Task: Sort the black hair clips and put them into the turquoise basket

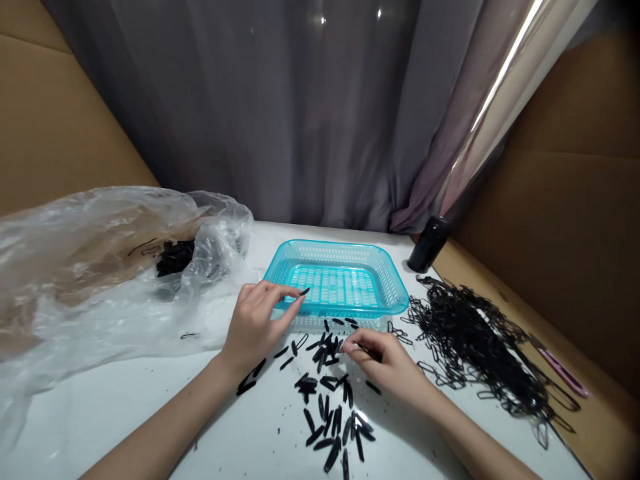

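My left hand point(257, 323) is closed in a pinch on a small black clip point(304, 292), held over the near left rim of a turquoise plastic basket point(387, 288). My right hand point(383, 363) rests on the white table with its fingers pressed together on a thin black piece among several loose black clips point(327, 403). The scattered clips lie between and in front of both hands. The basket's floor looks bare.
A large crumpled clear plastic bag point(90, 280) with more black pieces inside lies at the left. A tangled heap of black wire loops point(480, 340) sits at the right. A dark roll end point(429, 243) stands behind it. Cardboard walls flank both sides; a grey curtain hangs behind.
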`<state>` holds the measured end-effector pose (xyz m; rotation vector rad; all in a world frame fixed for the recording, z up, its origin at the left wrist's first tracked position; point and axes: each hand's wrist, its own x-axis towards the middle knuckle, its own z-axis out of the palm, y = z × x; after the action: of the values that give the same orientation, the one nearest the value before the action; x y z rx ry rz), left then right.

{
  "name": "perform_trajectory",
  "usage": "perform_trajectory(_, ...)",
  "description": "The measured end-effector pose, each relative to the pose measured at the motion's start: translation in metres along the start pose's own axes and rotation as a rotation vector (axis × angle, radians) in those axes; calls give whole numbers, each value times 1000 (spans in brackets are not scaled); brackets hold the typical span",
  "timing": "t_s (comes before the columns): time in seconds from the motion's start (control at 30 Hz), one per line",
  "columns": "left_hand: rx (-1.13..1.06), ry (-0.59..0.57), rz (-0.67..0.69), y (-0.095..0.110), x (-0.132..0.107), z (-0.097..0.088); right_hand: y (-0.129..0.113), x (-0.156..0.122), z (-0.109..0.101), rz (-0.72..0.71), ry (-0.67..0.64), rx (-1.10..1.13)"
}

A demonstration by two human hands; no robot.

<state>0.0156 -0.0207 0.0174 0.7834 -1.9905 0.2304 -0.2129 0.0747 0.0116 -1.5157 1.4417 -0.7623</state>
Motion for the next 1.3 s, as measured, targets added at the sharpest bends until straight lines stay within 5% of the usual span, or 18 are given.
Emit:
perform_trajectory(0.33, -124, -135, 61, 3, -5, 5, -1, -1, -1, -11, -5, -34)
perform_trajectory(0.5, -335, -507, 267, 7, -14, 9, 0, 0, -1, -31, -3, -24)
perform_trajectory(0.7, -271, -854, 103, 5, -20, 15, -3, -1, -1, -34, -10, -12)
perform_trajectory(1.3, -343, -988, -114, 13, -18, 7, 0, 0, -3, -12, -3, -43)
